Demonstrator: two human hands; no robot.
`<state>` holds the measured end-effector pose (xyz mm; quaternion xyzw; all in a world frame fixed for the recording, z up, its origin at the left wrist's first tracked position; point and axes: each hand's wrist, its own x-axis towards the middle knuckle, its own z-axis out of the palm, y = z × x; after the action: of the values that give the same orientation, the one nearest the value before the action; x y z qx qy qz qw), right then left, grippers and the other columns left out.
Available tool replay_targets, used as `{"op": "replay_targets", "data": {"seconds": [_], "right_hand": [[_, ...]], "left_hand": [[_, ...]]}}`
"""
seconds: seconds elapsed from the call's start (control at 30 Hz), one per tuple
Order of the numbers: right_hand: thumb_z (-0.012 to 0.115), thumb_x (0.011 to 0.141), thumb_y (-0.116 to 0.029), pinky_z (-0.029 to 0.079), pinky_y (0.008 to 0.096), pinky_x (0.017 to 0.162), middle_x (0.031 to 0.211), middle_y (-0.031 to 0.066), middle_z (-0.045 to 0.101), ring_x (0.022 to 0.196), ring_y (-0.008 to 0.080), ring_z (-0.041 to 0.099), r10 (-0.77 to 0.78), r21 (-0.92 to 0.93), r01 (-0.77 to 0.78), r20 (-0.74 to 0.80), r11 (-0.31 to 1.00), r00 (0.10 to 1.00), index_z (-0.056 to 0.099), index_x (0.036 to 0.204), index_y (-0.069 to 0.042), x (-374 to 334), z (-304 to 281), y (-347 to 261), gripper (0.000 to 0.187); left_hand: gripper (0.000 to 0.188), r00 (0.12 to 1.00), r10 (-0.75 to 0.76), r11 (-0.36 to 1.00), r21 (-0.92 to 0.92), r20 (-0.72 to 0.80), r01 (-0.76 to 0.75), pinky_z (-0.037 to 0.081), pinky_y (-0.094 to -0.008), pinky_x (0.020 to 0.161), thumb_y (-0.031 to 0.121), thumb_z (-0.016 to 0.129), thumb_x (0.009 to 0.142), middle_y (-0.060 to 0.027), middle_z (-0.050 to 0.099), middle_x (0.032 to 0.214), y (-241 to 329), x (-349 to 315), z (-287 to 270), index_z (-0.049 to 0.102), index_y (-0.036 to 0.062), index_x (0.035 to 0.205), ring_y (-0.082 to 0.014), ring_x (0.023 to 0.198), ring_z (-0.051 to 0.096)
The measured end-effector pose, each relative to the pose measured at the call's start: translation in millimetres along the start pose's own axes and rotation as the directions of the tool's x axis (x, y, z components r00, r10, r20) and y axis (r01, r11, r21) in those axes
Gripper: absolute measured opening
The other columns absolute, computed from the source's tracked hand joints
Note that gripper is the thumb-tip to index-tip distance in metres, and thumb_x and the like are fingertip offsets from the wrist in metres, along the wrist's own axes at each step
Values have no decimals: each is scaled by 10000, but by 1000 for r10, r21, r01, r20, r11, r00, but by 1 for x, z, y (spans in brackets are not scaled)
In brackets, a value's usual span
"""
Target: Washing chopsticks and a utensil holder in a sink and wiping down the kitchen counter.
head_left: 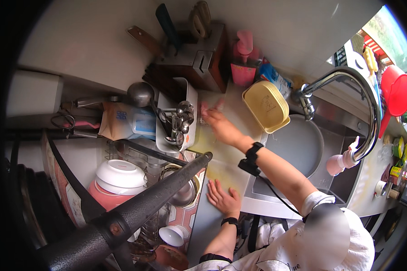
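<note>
My left hand (pixel 224 198) lies flat on the pale countertop (pixel 224 168) near its front edge, fingers spread, holding nothing. Farther back, my right hand (pixel 217 122) reaches across the same counter, its fingers bent down onto the surface. They are blurred, and I cannot make out whether anything is under them. A yellowish film covers part of the counter between the two hands. Just left of my right hand stands a white utensil holder (pixel 191 97) with several metal spoons (pixel 184 118). Stacked cream-yellow plastic tubs (pixel 267 105) sit right of it, by the sink.
A knife block (pixel 212 58) and a pink pump bottle (pixel 244 63) stand at the back. To the right are the sink with a grey round basin (pixel 298 144) and a curved chrome faucet (pixel 375 99). A black bar (pixel 135 212) crosses the lower left, before a rack with white bowls (pixel 120 174).
</note>
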<state>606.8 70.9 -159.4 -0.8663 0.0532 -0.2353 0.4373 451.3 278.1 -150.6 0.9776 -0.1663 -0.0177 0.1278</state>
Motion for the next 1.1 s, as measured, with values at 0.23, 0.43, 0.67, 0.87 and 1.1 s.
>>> {"op": "replay_targets", "data": {"seconds": [0.23,0.43,0.67,0.87,1.1], "right_hand": [[651,681,-6,446,374,761,829,78,588,820,268,565,27,-36,-22,157,999,987,615,767,-81,-113,-37,-35,120],[661,638,6,442,374,759,842,73,575,846,266,560,227,-77,-220,101,973,969,596,725,-86,-145,-86,-45,143],[521,797,-26,442,403,894,1042,127,576,1012,301,535,-84,-232,55,-117,971,990,614,1084,-85,33,-37,-21,307],[545,771,-28,411,440,952,1253,164,532,1079,341,520,32,-388,-91,-158,917,987,621,1032,-68,-26,-28,3,274],[636,757,-57,459,418,808,1089,172,619,976,309,577,294,-217,-241,265,946,918,605,760,-44,-189,-115,-40,34]], "left_hand": [[609,999,-32,999,-1,-24,32,196,-509,1124,236,526,830,-168,352,1474,-3,1,6,381,30,1384,-328,1388,300],[606,997,-24,1000,16,-67,25,207,-513,1119,251,540,823,-159,362,1476,-10,1,2,397,46,1375,-320,1385,314],[595,998,-8,1000,8,-54,9,207,-512,1118,253,532,830,-158,356,1479,-3,-1,4,400,40,1370,-315,1387,310],[596,997,-22,1000,6,-68,22,207,-511,1119,253,530,832,-153,372,1469,-6,-1,6,399,39,1373,-316,1384,314],[598,996,-14,1000,12,-92,15,217,-509,1118,252,533,830,-147,374,1469,-6,-1,6,398,62,1381,-321,1378,323]]}}
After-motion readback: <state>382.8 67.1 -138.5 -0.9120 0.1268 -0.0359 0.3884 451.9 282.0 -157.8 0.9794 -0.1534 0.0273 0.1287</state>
